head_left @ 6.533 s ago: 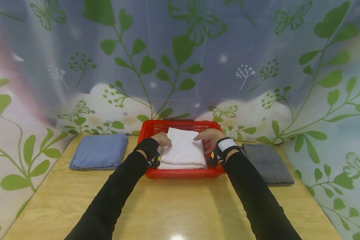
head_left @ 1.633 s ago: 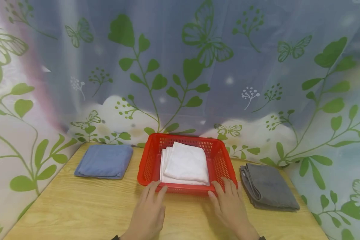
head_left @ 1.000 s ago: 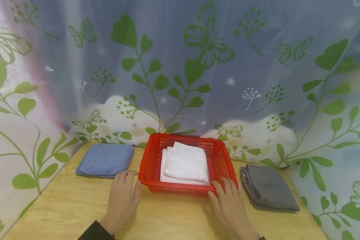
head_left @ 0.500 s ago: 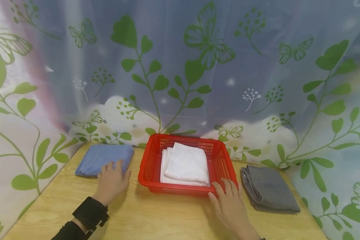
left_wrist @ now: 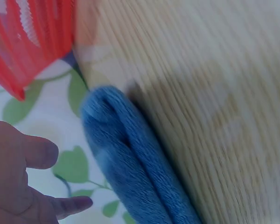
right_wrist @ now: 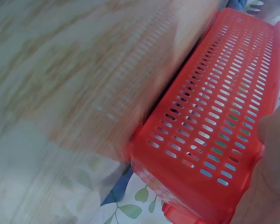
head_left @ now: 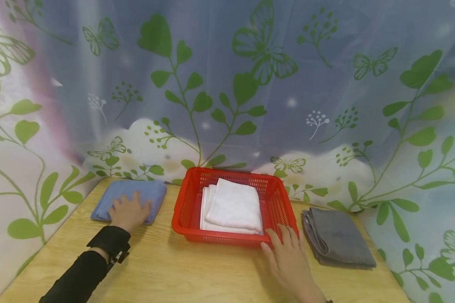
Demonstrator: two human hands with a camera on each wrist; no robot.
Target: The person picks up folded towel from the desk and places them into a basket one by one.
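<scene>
My left hand point(head_left: 129, 212) is spread over the near part of a folded blue towel point(head_left: 110, 195) on the table's left. In the left wrist view, its fingers stand beside the towel's rolled edge point(left_wrist: 126, 149), holding nothing. A red plastic basket point(head_left: 227, 240) with slotted walls sits in the middle. Folded white towelling point(head_left: 235, 206) lies inside it, the top piece slightly askew. At the basket's front right corner rests my right hand point(head_left: 290, 265), relaxed fingers reaching over the rim. Its thumb lies by the slotted outer wall in the right wrist view.
A folded grey towel point(head_left: 341, 237) lies right of the basket. The wooden table point(head_left: 197, 273) extends toward me. A curtain point(head_left: 212, 105) printed with leaves and butterflies hangs behind the table and along both sides.
Earlier both hands were at the white towelling inside the basket, then at its front rim. My left hand has since moved left onto the blue towel; the right stays at the rim.
</scene>
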